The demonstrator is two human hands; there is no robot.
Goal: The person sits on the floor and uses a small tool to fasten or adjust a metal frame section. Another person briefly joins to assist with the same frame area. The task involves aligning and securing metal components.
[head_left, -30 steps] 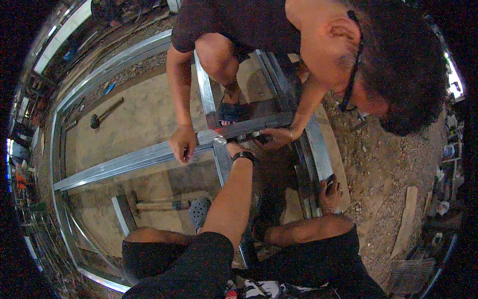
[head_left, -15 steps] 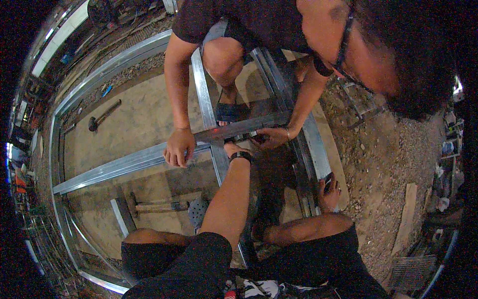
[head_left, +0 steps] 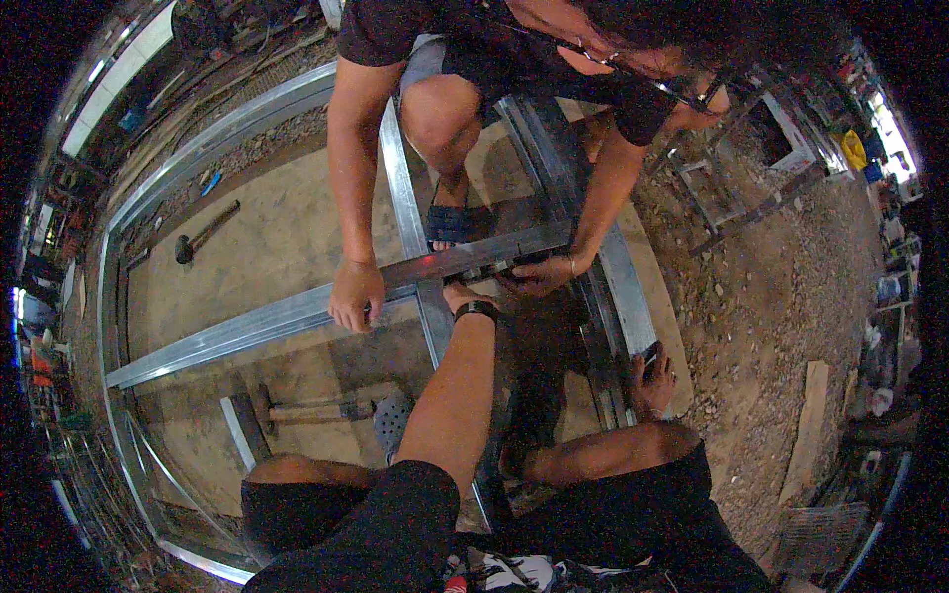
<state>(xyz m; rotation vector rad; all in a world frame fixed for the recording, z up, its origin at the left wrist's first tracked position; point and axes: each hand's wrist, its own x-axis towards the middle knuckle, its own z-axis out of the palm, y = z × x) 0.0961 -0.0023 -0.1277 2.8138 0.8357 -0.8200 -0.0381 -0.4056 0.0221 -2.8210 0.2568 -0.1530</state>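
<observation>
My left hand (head_left: 467, 296), with a dark band at the wrist, reaches to the joint where a grey metal crossbar (head_left: 474, 253) meets a long metal tube (head_left: 403, 212). Its fingers look closed around the tube at the joint, though the bar partly covers them. Beside the right edge of the metal frame (head_left: 633, 296), my right hand (head_left: 652, 390) is curled about a small dark thing I cannot make out. A co-worker crouches opposite me. One of the co-worker's hands (head_left: 539, 274) is at small dark parts under the crossbar; the other (head_left: 356, 296) hangs over the left tubes.
Inside the frame lie a mallet (head_left: 203, 235) and a long-handled hammer (head_left: 316, 409). My shoe (head_left: 392, 423) and the co-worker's sandal (head_left: 448, 222) stand between the tubes. Gravel (head_left: 741, 346) and a wooden strip (head_left: 806, 430) are at the right.
The co-worker's head has lifted and moved away, uncovering more of the ground at the upper right. Their hand at the left has shifted only slightly. My hands have hardly moved.
</observation>
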